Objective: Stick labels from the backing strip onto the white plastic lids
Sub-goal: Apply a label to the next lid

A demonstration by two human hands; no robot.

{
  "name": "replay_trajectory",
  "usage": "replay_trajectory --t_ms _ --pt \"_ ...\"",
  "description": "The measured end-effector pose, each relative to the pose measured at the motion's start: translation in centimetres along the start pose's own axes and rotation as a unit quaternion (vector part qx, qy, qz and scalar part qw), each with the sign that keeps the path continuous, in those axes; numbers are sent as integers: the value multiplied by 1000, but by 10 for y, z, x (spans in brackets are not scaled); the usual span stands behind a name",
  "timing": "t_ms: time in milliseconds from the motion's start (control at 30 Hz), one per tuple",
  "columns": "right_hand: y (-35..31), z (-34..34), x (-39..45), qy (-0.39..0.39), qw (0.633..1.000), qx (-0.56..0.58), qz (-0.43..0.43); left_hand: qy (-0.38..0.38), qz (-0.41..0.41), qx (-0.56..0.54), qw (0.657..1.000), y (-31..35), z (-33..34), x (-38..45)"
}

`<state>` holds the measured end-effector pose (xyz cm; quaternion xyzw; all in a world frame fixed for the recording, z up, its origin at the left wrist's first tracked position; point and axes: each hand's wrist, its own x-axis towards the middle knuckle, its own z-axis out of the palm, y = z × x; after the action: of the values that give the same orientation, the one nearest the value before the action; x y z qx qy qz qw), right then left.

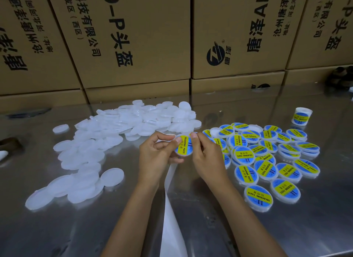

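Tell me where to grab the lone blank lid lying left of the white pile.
Pinch the blank lid by its rim, coming from above on its left or near side. It lies flat on the steel table, apart from the pile of unlabelled lids, so those edges look free.

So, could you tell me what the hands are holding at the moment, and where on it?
Both hands hold one labelled lid by its rim: left hand on its left edge, right hand on its right.
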<state>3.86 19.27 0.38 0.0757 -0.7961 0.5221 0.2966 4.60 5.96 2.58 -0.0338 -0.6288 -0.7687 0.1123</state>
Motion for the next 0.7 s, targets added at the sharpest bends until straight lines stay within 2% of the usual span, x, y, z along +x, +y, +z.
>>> replay_trajectory --t_ms 100,200,367,567,700 --pt "0 3 -3 -54 998 15 16 28 20 3 999 -1 -2 1" --pt "1 7 -5 -89 996 -18 25 51 23 -2 998 0 -3 1" --pt "3 5 -2 -42 999 28 -14 -6 9 -10 1000 -1 -2 1" --pt "-1 -2 2 11 998 55 30 -118 -9 15 993 0 3 -3" --pt "-4 0 2 -21 993 105 44 -59 20 38 997 1 3 -3"
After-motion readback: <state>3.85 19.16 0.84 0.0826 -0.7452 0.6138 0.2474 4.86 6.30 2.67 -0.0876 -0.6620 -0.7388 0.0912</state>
